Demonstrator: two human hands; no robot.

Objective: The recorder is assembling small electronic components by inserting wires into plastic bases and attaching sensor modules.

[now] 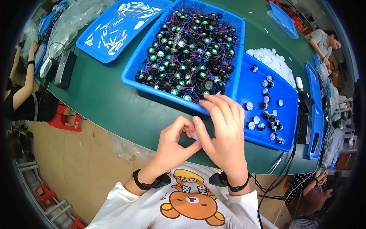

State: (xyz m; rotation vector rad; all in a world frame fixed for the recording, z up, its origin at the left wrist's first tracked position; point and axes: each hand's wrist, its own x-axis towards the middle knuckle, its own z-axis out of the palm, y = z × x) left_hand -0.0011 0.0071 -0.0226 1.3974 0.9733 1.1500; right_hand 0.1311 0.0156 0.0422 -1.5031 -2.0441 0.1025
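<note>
Just in front of the big blue bin, my two hands meet over the table's near edge. My left hand [173,139] is closed, its fingers curled round a small white round piece [195,135] that is mostly hidden. Touching beside it is the thumb of my right hand [225,129], whose other fingers stretch out over the bin's near rim. The blue bin [133,74] is full of small round black parts [183,66] with green-and-silver faces and red and blue wires. In the blue tray [249,143] to the right lie several black parts with white round pieces on them [271,124].
White caps [268,61] are heaped behind the right tray. Another blue tray [103,57] at far left holds white strips. A dark box [65,69] stands at the left edge; black cables [291,152] hang at the right. Other people [324,42] sit around the green table [110,95].
</note>
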